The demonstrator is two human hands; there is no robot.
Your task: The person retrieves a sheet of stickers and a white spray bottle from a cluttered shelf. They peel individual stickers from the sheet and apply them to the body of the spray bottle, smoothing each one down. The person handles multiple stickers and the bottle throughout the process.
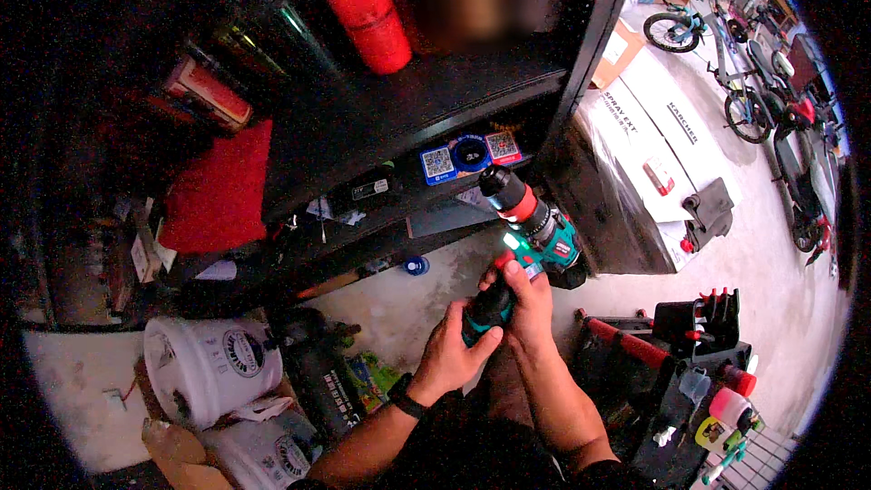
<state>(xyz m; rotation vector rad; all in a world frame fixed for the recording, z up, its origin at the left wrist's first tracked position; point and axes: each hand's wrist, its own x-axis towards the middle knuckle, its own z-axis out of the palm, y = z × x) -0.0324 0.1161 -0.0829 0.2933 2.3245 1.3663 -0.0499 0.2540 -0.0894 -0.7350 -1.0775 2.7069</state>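
Note:
In front of the shelving, a teal and black cordless drill (546, 234) with a black chuck and red collar points up and away from me, its small work light glowing. My right hand (529, 304) is closed round its handle, with fingers near the trigger area. Lower down, my left hand (458, 349) grips the black and teal battery (485, 316) at the foot of the drill. A black watch or band (406, 396) is on my left wrist. Just beyond the drill, a blue board with square codes (437, 166) lies on a dark shelf.
Black shelving (408, 91) holds a red bottle (372, 18) and a red cloth (213, 195). White buckets (195, 358) sit lower left. Large boxes (635, 136) stand at right, bicycles (748, 113) behind them. A tool tote (694, 327) with bottles and red handles is at lower right.

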